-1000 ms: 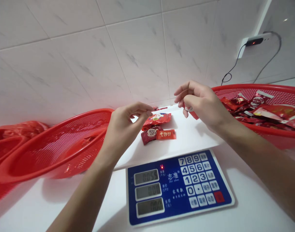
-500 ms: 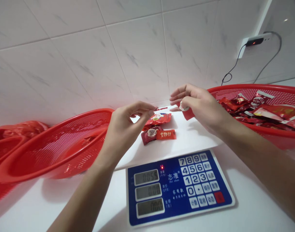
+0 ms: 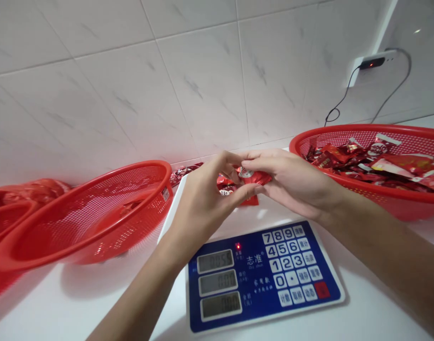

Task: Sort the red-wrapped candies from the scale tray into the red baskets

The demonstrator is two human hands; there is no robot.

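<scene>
Both hands meet above the white pan of a kitchen scale (image 3: 241, 215). In my right hand (image 3: 291, 177) is a small red wrapped candy (image 3: 257, 177) with a pale round mark, pinched at its side. My left hand (image 3: 210, 189) is curled against the same candy, with fingertips at its left end and the thumb below it. Behind and under the fingers, a few red and maroon wrapped candies (image 3: 251, 200) lie on the pan, mostly hidden by my hands. The blue keypad panel (image 3: 266, 279) of the scale faces me; its top display appears to read 0.055.
To the right stands a red mesh basket (image 3: 366, 129) heaped with wrapped candies. On the left is another red basket (image 3: 78, 241), with a few red packets inside. More candies (image 3: 183, 173) lie by the tiled wall (image 3: 199, 76). A power strip (image 3: 355, 71) with cables hangs at right.
My hands, apart before, have come together over the pan. The right hand has moved left with the red candy, and the left hand has moved right to touch it.
</scene>
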